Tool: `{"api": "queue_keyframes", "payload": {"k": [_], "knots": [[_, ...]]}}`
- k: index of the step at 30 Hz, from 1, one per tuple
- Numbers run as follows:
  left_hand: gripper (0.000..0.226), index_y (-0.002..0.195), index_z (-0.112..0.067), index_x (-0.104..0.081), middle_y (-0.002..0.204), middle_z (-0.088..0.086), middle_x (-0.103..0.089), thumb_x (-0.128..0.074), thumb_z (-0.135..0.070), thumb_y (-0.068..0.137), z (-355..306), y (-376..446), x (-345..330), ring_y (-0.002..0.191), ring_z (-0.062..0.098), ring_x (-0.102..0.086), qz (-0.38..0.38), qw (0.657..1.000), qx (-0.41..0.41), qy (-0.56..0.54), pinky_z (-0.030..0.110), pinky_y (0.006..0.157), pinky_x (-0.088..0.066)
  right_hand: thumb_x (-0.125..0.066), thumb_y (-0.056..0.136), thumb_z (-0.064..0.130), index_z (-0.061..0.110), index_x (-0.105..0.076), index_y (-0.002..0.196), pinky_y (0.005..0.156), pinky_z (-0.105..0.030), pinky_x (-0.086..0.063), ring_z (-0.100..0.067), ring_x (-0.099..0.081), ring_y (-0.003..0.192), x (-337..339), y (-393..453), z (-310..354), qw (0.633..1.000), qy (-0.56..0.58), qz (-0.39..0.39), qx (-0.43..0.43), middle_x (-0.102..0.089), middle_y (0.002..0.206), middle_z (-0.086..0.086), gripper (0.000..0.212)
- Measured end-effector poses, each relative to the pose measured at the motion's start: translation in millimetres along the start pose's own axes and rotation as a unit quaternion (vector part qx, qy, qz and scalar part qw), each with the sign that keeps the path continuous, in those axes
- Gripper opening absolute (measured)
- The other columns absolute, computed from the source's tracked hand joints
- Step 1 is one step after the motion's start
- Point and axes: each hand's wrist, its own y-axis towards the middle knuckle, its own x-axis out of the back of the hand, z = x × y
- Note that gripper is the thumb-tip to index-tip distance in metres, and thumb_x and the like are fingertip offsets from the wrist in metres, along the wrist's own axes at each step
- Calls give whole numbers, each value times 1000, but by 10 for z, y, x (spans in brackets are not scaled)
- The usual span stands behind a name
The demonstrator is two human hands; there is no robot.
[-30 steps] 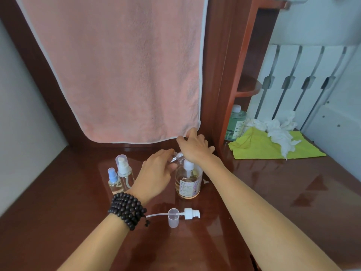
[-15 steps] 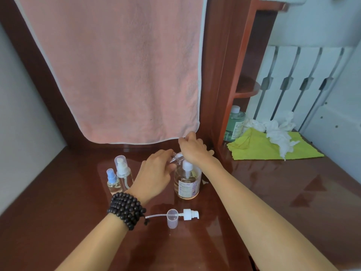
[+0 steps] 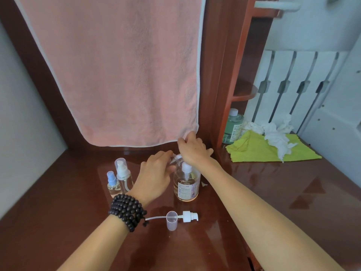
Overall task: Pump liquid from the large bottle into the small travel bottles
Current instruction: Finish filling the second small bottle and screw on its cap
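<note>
The large bottle (image 3: 186, 187) of amber liquid stands upright in the middle of the wooden table (image 3: 283, 202), with a white pump on top. My right hand (image 3: 193, 150) lies over the pump head and presses on it. My left hand (image 3: 154, 177), with a dark bead bracelet at the wrist, grips a small clear travel bottle (image 3: 176, 159). That bottle is tilted, its threaded neck at the pump's spout, and its body is hidden in my palm.
Two more small bottles stand at the left, a blue-spray one (image 3: 112, 182) and a taller white-pump one (image 3: 123, 173). A loose pump with tube (image 3: 188, 216) and a clear cap (image 3: 172, 221) lie in front. A green bottle (image 3: 233, 126), yellow cloth (image 3: 259, 150) and tissue (image 3: 277, 136) are at right.
</note>
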Motion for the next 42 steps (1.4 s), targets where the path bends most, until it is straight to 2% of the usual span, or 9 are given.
{"api": "queue_keyframes", "payload": {"k": [4, 7, 11, 14, 21, 30, 35, 39, 42], "knots": [[32, 122, -20, -54, 97, -10, -50, -58, -14, 91, 2, -36, -97, 97, 25, -55, 13, 1000, 10, 5, 51, 83, -48, -26, 102, 39, 19, -42, 132, 109, -56, -25, -37, -44, 129, -101, 24, -105, 999, -6, 18, -31, -51, 136, -12, 40], [33, 122, -20, -54, 102, -8, -56, -58, -14, 90, 13, -66, -119, 100, 23, -56, 11, 1000, 15, -1, 51, 84, -48, -27, 102, 38, 20, -44, 133, 108, -56, -24, -36, -43, 131, -120, 19, -112, 999, -4, 25, -43, -51, 138, -12, 40], [29, 119, -22, -53, 97, -13, -49, -57, -17, 91, 1, -18, -19, 98, 23, -55, 11, 1000, -1, 2, 49, 83, -47, -28, 102, 41, 19, -44, 136, 108, -56, -22, -37, -43, 133, -29, 8, -55, 999, 11, 28, -35, -50, 141, -12, 44], [32, 123, -21, -53, 102, -9, -53, -58, -18, 91, -18, 6, 16, 100, 23, -54, 4, 1000, -5, 8, 48, 84, -46, -27, 104, 45, 19, -42, 137, 107, -55, -23, -37, -44, 133, 18, 14, 1, 999, 16, 23, -22, -51, 142, -12, 45], [24, 112, -21, -54, 94, -9, -51, -58, -13, 89, 26, -25, -116, 94, 25, -56, 12, 1000, 7, -6, 52, 81, -48, -28, 103, 33, 20, -42, 140, 107, -54, -23, -35, -44, 133, -103, 26, -104, 997, 3, 39, -63, -51, 142, -12, 42], [30, 120, -21, -54, 97, -14, -49, -59, -17, 91, 25, 32, 3, 98, 21, -54, 7, 1000, -5, -17, 52, 87, -46, -27, 103, 41, 20, -44, 135, 107, -55, -23, -38, -45, 131, 13, 39, -19, 999, 21, 27, -26, -53, 139, -12, 42], [25, 110, -22, -54, 91, -11, -49, -59, -12, 88, 48, -22, -106, 92, 25, -55, 9, 1000, 1, -22, 53, 81, -48, -24, 105, 33, 21, -46, 135, 107, -56, -22, -35, -46, 130, -105, 49, -87, 998, 6, 25, -56, -55, 135, -10, 40], [27, 113, -23, -53, 98, -7, -56, -58, -13, 88, 47, -44, -120, 96, 24, -57, 12, 1000, 3, -22, 52, 82, -49, -26, 102, 32, 19, -50, 130, 108, -57, -21, -35, -44, 132, -80, 30, -104, 996, -9, 41, -74, -56, 133, -12, 39], [30, 117, -23, -54, 100, -9, -56, -58, -14, 89, 49, -6, -30, 97, 23, -56, 11, 1000, -5, -20, 53, 85, -47, -25, 102, 37, 18, -49, 135, 109, -58, -20, -38, -43, 133, 3, 18, -56, 998, -7, 40, -48, -55, 135, -13, 44]]}}
